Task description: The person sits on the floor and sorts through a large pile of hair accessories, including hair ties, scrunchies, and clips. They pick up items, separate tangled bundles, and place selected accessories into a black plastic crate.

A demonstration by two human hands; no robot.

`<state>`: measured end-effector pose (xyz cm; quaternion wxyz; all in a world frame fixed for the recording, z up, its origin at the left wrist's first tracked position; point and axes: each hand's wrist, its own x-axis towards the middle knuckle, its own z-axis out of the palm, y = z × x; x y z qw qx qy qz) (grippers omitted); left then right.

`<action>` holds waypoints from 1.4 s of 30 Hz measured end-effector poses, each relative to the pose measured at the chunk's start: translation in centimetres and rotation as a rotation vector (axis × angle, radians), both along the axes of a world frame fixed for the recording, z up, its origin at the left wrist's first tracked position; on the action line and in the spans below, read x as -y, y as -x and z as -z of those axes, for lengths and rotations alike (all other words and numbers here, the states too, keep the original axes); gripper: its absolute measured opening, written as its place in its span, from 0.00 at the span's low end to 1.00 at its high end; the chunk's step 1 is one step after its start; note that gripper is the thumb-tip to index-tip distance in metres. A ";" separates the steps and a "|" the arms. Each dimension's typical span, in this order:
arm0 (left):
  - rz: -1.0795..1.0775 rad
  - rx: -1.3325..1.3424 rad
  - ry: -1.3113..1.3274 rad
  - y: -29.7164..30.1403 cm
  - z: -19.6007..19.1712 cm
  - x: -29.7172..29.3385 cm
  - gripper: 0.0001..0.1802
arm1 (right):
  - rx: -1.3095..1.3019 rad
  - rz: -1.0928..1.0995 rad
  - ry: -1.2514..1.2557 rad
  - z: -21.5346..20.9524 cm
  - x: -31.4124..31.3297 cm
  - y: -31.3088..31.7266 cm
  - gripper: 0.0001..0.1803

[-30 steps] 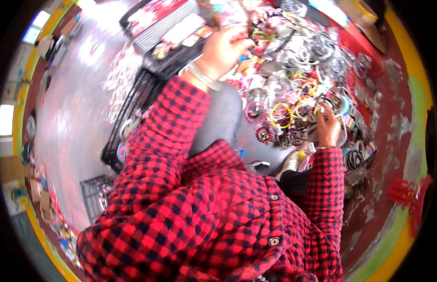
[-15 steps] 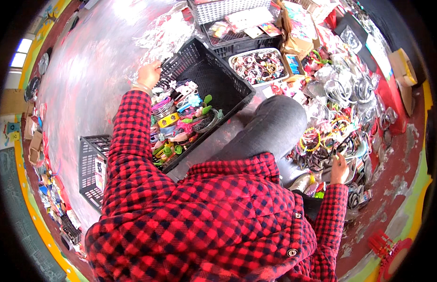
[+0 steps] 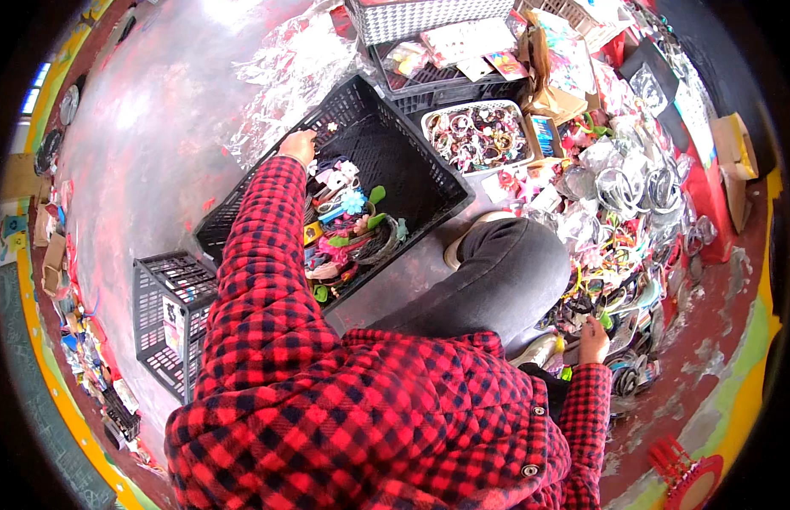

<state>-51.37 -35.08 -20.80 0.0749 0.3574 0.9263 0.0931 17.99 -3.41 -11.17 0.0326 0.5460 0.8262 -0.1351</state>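
Crate point(image 3: 403, 143) (one, large): left hand point(image 3: 299, 145) farther inward than earlier; right hand point(image 3: 593, 342) beside one pile point(image 3: 623, 242); both grips indiscernible.

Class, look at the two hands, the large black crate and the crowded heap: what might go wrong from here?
1. The left hand appears close to the rim of the large black crate, so anything let go there might drop outside.
2. The right hand is at the edge of the crowded heap; pulling one piece might drag others loose.
3. The bent leg lies between crate and heap; shifting it might knock either.
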 end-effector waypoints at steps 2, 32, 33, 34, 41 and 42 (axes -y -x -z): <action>-0.080 0.052 0.086 -0.6 -0.1 -0.4 0.14 | -0.012 -0.062 -0.025 0.3 0.2 0.3 0.15; -0.129 0.050 0.612 -1.3 9.3 1.6 0.14 | -0.040 0.012 0.215 -0.5 1.3 4.5 0.14; -0.121 0.071 0.640 -0.8 10.1 1.4 0.14 | -0.034 0.000 0.208 -0.7 1.7 4.5 0.14; -0.114 0.092 0.668 -0.4 10.9 1.4 0.15 | -0.026 0.009 0.199 -0.5 1.9 4.2 0.14; -0.069 0.247 0.687 -1.1 5.6 0.9 0.19 | -0.011 0.037 0.216 0.5 1.4 3.6 0.13; -0.117 0.235 0.649 -1.6 4.7 0.6 0.20 | -0.004 0.035 0.204 0.3 1.6 3.6 0.13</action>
